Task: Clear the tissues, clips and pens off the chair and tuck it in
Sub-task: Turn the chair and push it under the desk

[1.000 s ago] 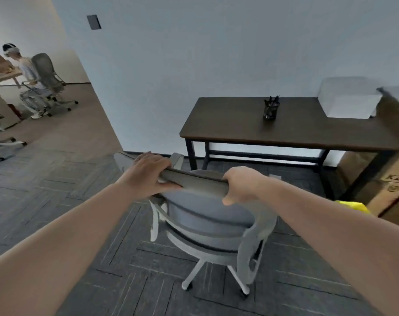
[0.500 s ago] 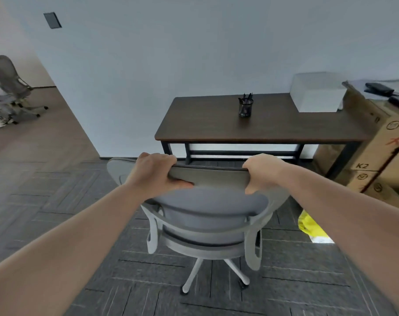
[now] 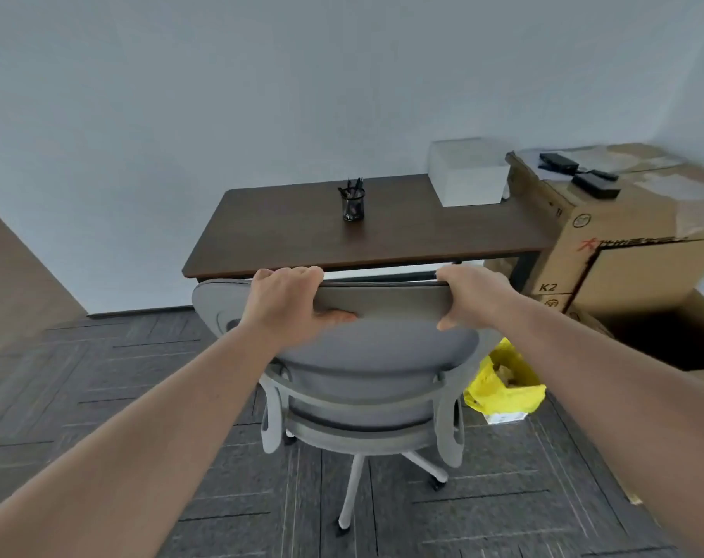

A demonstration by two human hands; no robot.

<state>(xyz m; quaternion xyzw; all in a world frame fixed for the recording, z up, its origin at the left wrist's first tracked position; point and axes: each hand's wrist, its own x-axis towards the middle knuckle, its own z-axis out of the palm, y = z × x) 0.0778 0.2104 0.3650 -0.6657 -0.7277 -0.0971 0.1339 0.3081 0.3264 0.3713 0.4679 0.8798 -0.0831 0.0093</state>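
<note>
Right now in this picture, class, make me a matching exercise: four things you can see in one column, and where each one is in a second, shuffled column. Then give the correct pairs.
Things
1. pen cup
2. white box
3. yellow bag
4. left hand

Places
A. on the floor, right of the chair
B. gripping the top of the chair back
C. at the right end of the desk
D. near the middle of the desk

Pairs: 1-D, 2-C, 3-A, 4-B
</note>
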